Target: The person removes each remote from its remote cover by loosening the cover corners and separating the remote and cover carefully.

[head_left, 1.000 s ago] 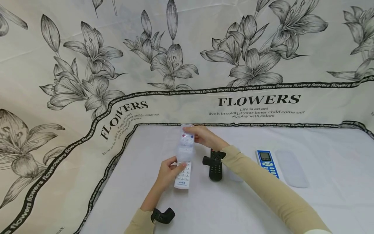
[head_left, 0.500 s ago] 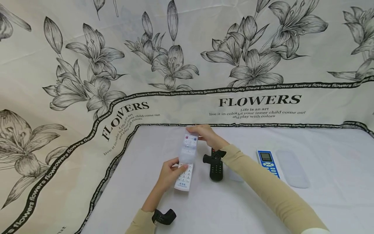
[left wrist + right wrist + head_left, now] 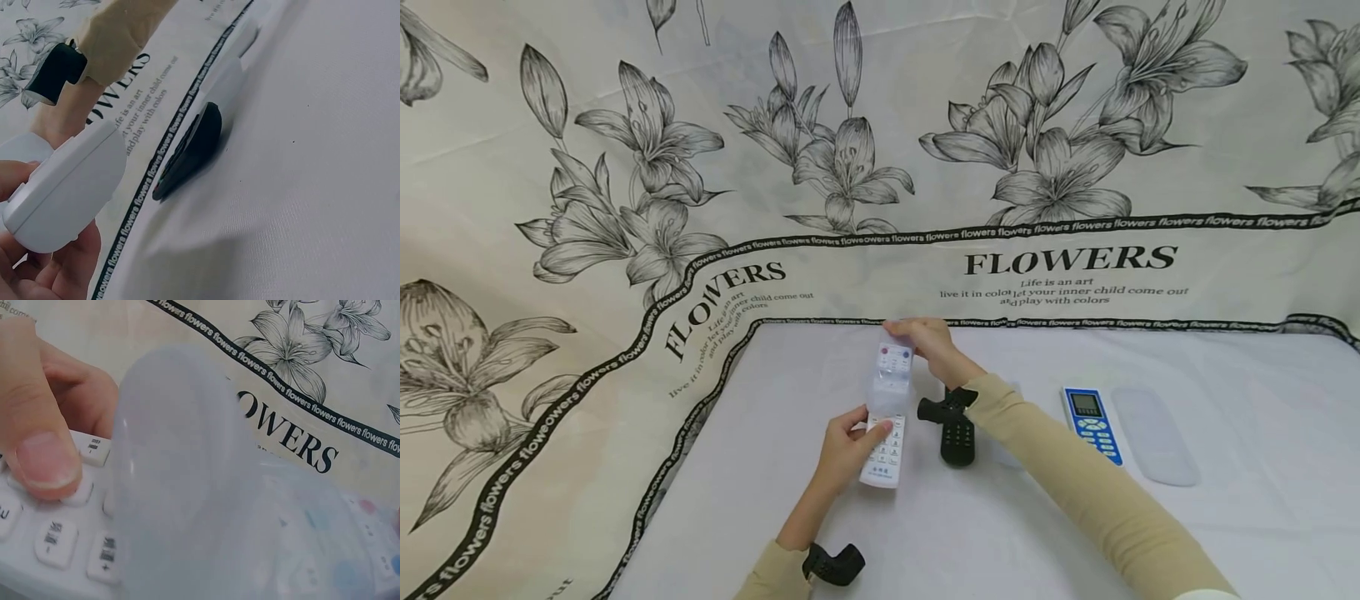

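A white remote control (image 3: 883,457) is held lengthwise above the table. My left hand (image 3: 844,450) grips its near half, the thumb lying across the buttons. Over the far half sits a translucent soft cover (image 3: 891,392), with red and blue buttons showing through. My right hand (image 3: 931,346) holds the far end of the cover and remote; its fingertips are partly hidden. In the right wrist view, the cover (image 3: 169,456) bulges up in a loose fold close to the left thumb (image 3: 47,456). The left wrist view shows the remote's end (image 3: 75,187) edge-on, raised off the table.
A black remote (image 3: 957,442) lies just right of the held one, partly under the right wrist. Farther right are a blue and white remote (image 3: 1088,421) and a flat translucent cover (image 3: 1153,433). Another translucent piece (image 3: 1006,452) is partly hidden by the right sleeve.
Both hands and the white remote have shifted slightly right. My right hand has moved from over the remote's top buttons to the far end. The cover still sits on the far half.
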Demonstrator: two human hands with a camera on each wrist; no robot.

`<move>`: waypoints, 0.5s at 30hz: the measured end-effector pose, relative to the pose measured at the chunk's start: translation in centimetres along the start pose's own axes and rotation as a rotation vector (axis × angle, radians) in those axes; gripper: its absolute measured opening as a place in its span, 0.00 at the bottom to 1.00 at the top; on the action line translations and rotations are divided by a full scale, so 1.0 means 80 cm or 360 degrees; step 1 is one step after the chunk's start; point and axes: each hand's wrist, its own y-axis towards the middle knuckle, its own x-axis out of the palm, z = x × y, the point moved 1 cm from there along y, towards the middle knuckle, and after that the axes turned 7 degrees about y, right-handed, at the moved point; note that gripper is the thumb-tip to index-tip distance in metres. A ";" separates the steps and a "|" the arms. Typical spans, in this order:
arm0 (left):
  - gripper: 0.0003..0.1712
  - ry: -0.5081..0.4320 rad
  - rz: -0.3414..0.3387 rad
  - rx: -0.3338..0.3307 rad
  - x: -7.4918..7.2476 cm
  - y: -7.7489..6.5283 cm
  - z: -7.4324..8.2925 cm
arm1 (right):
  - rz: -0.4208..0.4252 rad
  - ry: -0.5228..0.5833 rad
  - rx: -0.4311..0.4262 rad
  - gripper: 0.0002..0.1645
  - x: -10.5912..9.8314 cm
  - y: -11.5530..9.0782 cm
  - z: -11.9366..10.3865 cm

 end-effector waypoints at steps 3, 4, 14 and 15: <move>0.25 -0.0004 0.0022 -0.0002 0.001 -0.002 0.002 | 0.0034 0.0045 -0.0008 0.22 0.002 0.001 -0.001; 0.25 -0.0005 0.0025 -0.0001 0.002 -0.002 0.002 | 0.0049 0.0059 -0.0008 0.22 0.002 0.001 -0.001; 0.24 0.0024 0.0010 -0.0007 0.003 -0.003 0.001 | 0.0114 0.0151 -0.0008 0.20 0.002 0.002 -0.003; 0.24 0.0023 0.0010 -0.0017 0.003 -0.003 0.000 | 0.0116 0.0153 -0.0010 0.20 0.002 0.002 -0.003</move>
